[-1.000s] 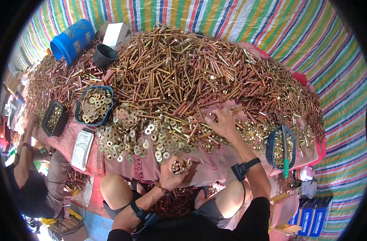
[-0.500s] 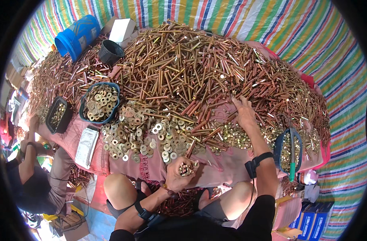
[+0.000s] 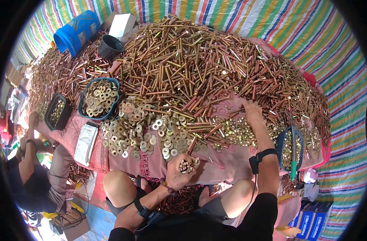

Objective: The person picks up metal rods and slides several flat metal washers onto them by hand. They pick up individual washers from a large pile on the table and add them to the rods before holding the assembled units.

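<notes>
– Rightward along the bolt pile (image 3: 183,68), the right hand (image 3: 254,114) has moved since a second ago. And the left hand (image 3: 178,172)?
– Closed around bundled bolts (image 3: 187,166), at the near edge of the pink cloth (image 3: 221,172).
– Right?
– Beyond the nuts (image 3: 237,133), at the pile; cannot tell its grip.

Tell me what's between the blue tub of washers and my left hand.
In the head view, loose flat washers spread over pink cloth lie between the blue tub and your left hand.
</notes>
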`<state>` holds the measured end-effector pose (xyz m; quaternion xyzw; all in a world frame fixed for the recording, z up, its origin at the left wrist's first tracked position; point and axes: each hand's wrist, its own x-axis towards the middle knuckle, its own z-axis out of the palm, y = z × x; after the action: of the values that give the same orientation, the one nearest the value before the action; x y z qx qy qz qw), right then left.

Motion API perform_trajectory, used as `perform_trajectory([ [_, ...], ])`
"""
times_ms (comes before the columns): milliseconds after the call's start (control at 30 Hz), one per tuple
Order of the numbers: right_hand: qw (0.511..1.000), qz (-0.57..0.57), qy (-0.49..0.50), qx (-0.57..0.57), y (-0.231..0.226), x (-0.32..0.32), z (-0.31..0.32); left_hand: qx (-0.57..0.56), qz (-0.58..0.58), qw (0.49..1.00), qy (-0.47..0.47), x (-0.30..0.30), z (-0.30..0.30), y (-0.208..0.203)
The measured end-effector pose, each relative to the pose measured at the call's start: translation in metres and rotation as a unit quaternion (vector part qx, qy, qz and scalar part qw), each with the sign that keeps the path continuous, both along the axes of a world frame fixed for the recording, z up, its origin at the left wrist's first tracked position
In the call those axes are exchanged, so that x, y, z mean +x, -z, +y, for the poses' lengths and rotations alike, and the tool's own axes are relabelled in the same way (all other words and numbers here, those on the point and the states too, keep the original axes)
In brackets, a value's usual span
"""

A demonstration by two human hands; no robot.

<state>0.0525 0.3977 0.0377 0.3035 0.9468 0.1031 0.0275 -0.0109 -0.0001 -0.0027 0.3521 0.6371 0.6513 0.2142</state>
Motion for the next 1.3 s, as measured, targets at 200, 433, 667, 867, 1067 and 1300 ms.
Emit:
perform_trajectory([
  [200, 0.995, 0.072, -0.062, -0.027, -0.003, 0.001, -0.019, 0.002, -0.007, 1.000, 0.003, 0.000, 0.002, -0.004],
  [433, 0.966, 0.082, -0.172, -0.172, -0.029, -0.030, -0.096, 0.012, -0.021, 1.000, 0.007, 0.002, 0.007, -0.003],
  [667, 0.910, 0.199, -0.161, -0.327, -0.029, -0.068, -0.114, -0.012, 0.011, 1.000, -0.012, -0.003, -0.007, -0.009],
  [867, 0.975, 0.180, -0.088, -0.092, -0.008, -0.069, -0.074, -0.003, 0.029, 1.000, -0.011, 0.000, 0.003, -0.006],
  [1067, 0.984, 0.119, -0.133, -0.016, 0.002, -0.073, -0.073, 0.001, 0.029, 1.000, -0.010, 0.000, 0.002, -0.005],
  [1300, 0.959, 0.162, -0.224, -0.060, 0.001, -0.058, -0.077, -0.020, 0.037, 0.999, -0.017, 0.000, 0.000, -0.007],
])
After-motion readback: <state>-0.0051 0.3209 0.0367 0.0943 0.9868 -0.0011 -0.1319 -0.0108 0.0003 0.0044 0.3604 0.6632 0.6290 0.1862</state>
